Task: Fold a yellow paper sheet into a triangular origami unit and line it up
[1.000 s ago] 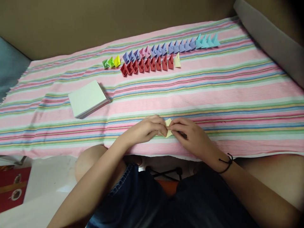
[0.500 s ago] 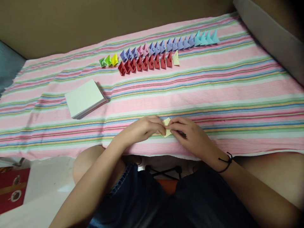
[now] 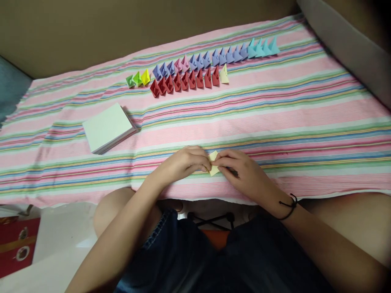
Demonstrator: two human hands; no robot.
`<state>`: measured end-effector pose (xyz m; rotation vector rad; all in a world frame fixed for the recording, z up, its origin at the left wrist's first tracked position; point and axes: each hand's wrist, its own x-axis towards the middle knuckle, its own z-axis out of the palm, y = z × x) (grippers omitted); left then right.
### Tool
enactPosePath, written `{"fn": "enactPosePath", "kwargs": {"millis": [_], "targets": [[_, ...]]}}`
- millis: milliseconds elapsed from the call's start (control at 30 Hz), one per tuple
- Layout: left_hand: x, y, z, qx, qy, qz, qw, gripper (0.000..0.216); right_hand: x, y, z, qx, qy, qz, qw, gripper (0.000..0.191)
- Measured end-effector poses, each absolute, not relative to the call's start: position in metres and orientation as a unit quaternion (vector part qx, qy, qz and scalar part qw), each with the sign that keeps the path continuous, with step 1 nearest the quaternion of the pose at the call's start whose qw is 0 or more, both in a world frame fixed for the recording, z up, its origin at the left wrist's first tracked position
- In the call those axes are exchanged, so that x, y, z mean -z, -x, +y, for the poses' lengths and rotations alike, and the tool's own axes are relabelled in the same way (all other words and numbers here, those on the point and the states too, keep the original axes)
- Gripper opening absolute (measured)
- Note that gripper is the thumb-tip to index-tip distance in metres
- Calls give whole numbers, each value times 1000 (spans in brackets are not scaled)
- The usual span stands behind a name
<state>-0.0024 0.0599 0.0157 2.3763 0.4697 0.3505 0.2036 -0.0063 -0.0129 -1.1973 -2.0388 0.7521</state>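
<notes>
Pale yellow paper lies between a person's bare hands on a striped cloth, to the right of a stack of paper and nearer the person's lap. The left hand is closed on its left side and the right hand pinches its right side; the two hands come close together over the piece, though whether the fingertips meet cannot be told. The sheet is likely almost weightless, thin yet stiff enough to keep a crease, with a dry surface that should slip little under the skin. It probably tears or crumples easily at its points, so the best hold seems a light fingertip pinch along the folded sides, the soft cloth giving only modest backing to a press. In looks it is small, plain and matte, with an angular corner pointing away from the person and another toward the lap; the fingers hide its middle and its full outline. Beyond the stack, to its right, stand red folded papers and one cream folded paper.
</notes>
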Motion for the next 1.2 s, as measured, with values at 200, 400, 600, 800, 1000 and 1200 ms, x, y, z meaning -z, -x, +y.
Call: {"fn": "enactPosePath", "kwargs": {"millis": [200,400,600,800,1000,1200], "targets": [[-16,-2,57,-111,-925,204,301,28,13,-203,-6,-281,460,-781,315,22],[-11,-2,54,-121,-927,229,271,27,11,-203,-7,-276,466,-780,312,21],[-3,-5,51,-163,-916,263,255,14,12,-203,-7,-263,488,-777,297,19],[0,-8,51,-202,-890,325,247,14,13,-201,-9,-255,497,-764,322,22],[4,-7,49,-237,-894,309,221,16,13,-202,-12,-212,479,-788,324,18],[6,-4,28,-237,-906,326,127,17,17,-199,-17,-123,453,-822,323,26]]}}
